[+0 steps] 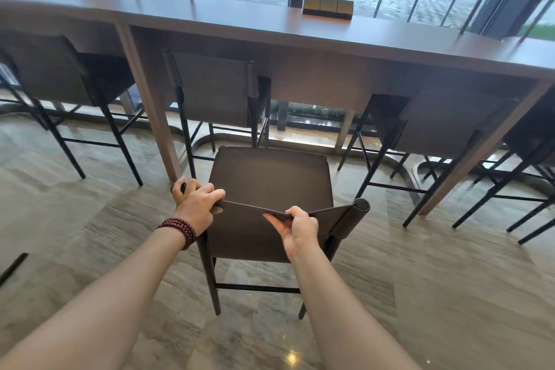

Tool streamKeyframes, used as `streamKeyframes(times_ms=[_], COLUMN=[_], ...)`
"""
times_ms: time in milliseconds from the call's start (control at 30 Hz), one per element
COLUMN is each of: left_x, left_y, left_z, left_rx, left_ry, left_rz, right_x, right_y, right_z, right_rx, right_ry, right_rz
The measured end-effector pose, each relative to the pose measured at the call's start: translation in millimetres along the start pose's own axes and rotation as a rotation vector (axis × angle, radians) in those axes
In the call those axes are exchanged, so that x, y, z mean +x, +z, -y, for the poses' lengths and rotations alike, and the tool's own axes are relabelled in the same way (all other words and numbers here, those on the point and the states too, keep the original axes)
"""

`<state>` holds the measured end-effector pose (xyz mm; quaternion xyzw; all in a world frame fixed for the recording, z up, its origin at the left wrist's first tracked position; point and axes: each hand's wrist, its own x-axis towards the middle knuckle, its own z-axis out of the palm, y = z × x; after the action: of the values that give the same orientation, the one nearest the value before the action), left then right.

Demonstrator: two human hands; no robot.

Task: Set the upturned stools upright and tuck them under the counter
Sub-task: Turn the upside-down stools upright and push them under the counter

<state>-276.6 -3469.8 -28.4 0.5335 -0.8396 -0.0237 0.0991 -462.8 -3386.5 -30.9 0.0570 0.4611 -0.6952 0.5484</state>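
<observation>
A brown stool (pixel 270 177) with a low backrest and dark metal legs stands upright on the floor just in front of the counter (pixel 270 24), its seat facing the counter. My left hand (pixel 196 204) grips the left end of the backrest's top edge. My right hand (pixel 298 228) pinches the same edge near its middle. Another stool (pixel 213 90) is tucked under the counter straight ahead. One stool (pixel 60 72) sits under the counter at the left, and one more stool (pixel 444 120) at the right.
A wooden counter leg (pixel 156 117) stands just left of the held stool, and a slanted counter leg (pixel 468 165) at the right. A small yellow and black box (pixel 327 7) sits on the counter. Windows run behind it. Polished stone floor (pixel 450 279) spreads around me.
</observation>
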Motion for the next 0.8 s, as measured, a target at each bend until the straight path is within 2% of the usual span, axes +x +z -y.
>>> streamKeyframes(times_ms=[233, 400, 533, 600, 700, 800], left_x=[-1.0, -2.6, -4.6, -5.8, -8.6, -13.4], left_y=[2.7, -5.9, -10.0, -13.6, -17.3, -22.7], left_z=[-1.8, -7.3, -7.2, -8.5, -10.9, -12.8], left_rx=[-0.03, -0.021, -0.15, -0.261, -0.452, -0.718], left_ry=[-0.02, -0.042, -0.079, -0.171, -0.45, -0.765], left_rz=[-0.014, 0.034, 0.058, -0.027, -0.191, -0.162], right_x=[4.5, -1.0, -8.0, -9.3, -12.1, -18.1], right_y=[-6.2, -17.1, -30.3, -36.3, -40.3, -38.5], right_z=[6.6, 12.7, 26.1, 37.4, 55.0, 69.5], right_rx=[-0.067, -0.252, -0.284, -0.248, -0.216, -0.2], right_ry=[0.002, 0.05, 0.035, -0.014, -0.076, -0.107], right_rz=[0.006, -0.01, -0.047, -0.088, -0.173, -0.279])
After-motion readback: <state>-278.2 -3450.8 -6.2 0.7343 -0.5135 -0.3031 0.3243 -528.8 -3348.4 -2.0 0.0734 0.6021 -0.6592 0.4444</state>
